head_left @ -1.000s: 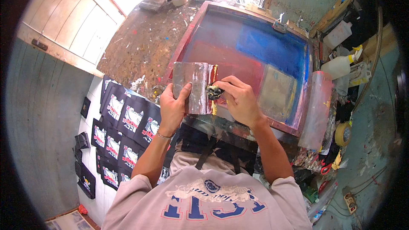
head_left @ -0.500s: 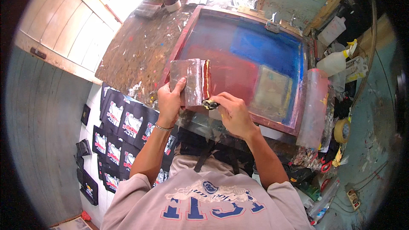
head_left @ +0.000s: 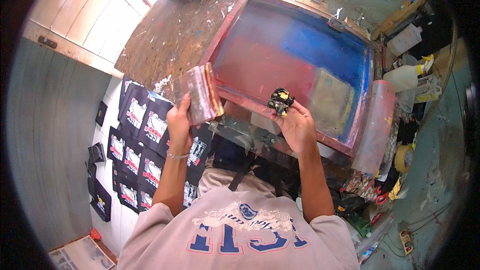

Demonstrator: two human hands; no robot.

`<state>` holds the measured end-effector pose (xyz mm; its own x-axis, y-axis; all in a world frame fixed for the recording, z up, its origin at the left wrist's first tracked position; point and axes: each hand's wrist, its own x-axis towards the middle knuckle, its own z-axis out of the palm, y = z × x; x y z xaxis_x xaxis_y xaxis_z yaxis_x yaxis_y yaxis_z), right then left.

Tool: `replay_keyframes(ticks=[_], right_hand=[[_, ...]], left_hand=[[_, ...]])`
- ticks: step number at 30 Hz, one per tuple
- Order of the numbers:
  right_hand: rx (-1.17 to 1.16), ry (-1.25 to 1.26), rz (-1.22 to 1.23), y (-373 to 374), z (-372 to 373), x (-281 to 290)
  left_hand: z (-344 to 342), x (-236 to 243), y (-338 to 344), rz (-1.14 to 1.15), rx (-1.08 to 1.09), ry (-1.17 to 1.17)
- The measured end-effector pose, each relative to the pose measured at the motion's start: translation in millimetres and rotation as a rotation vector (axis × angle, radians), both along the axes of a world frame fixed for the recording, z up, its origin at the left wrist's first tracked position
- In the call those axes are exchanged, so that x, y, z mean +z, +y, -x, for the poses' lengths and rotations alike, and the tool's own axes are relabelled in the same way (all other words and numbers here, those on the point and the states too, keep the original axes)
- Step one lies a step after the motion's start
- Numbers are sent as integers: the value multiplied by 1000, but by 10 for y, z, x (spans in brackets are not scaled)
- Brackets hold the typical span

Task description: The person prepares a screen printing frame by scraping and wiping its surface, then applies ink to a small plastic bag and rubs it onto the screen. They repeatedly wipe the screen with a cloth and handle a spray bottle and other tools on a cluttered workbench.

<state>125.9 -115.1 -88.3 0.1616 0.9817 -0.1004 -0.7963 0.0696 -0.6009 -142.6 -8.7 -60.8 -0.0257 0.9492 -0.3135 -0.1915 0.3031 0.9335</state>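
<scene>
In my left hand [head_left: 180, 122] is a squeegee [head_left: 196, 90], a flat brown block with a reddish, paint-stained edge. The thumb lies on its face, and it is tilted beside the left corner of the screen frame. My right hand [head_left: 298, 126] holds a crumpled black rag [head_left: 280, 101] smeared with yellow paint, just above the frame's near edge. Between the two hands there is a gap. Under and beyond them lies a screen printing frame [head_left: 234, 99] with a red-brown border; its mesh carries red, blue and pale yellowish areas.
Printed black fabric pieces [head_left: 134, 157] lie in rows on a white surface at left. Along the right stand a spray bottle [head_left: 404, 76], a rolled clear sheet [head_left: 376, 125] and a tape roll [head_left: 404, 158]. The worn wooden tabletop [head_left: 165, 35] stretches to the far left.
The squeegee has moved left and tilted, away from over the mesh. My right hand with the rag has moved right and lifted off the squeegee's edge, turning so the rag shows more.
</scene>
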Motion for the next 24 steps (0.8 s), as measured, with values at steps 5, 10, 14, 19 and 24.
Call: replay_keyframes(ticks=[5, 10, 14, 19, 24], right_hand=[[74, 105, 16, 39, 159, -134], [-18, -114, 168, 73, 220, -73], [-64, -293, 259, 120, 333, 78], [117, -310, 227, 108, 900, 141], [502, -221, 319, 196, 2086, -70]], left_hand=[[398, -116, -230, 12, 31, -42], [461, -163, -296, 62, 50, -111], [506, -93, -324, 21, 181, -135], [1186, -84, -453, -9, 314, -167], [2045, -192, -735, -84, 583, -270]])
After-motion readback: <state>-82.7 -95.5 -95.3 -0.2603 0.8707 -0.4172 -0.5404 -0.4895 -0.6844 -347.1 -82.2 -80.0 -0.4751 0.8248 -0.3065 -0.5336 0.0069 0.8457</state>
